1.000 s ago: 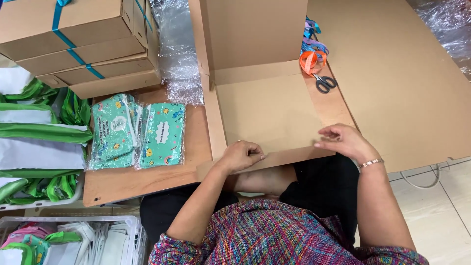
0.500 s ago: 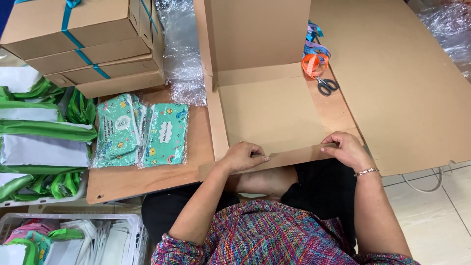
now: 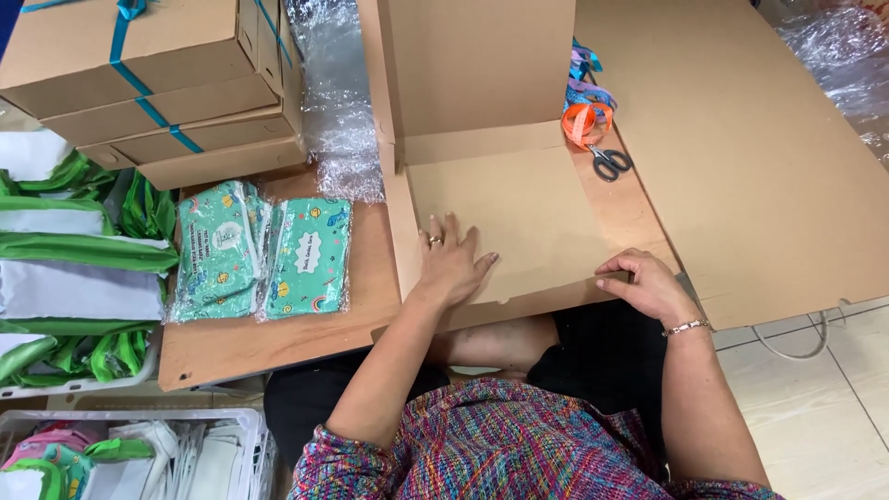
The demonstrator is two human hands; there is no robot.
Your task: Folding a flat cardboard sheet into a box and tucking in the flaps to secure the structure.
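1. The left hand (image 3: 451,262) has moved since half a second ago: then it was curled at the near edge of the flat cardboard box (image 3: 519,218), now it lies further in, palm down on the box's bottom panel, fingers (image 3: 454,236) spread wide and holding nothing.
2. The right hand (image 3: 648,285) has stayed at the near right corner of the same panel. Its fingers are curled narrow, pinching the cardboard edge there.
3. The flat cardboard box lies open on the worktop (image 3: 278,338) right in front of the person, its rear flap standing upright as before.
4. A large cardboard sheet (image 3: 759,157) still lies to the right, touching the box.
5. Unchanged behind the box: orange ribbon roll (image 3: 582,122) with scissors (image 3: 609,162) just beside it.
6. Also unchanged on the left: two wrapped teal pouches (image 3: 264,255) side by side, bubble wrap (image 3: 338,102) behind them, and stacked boxes tied with blue ribbon (image 3: 148,83).
7. Green and white bags (image 3: 74,268) sit at the far left edge.
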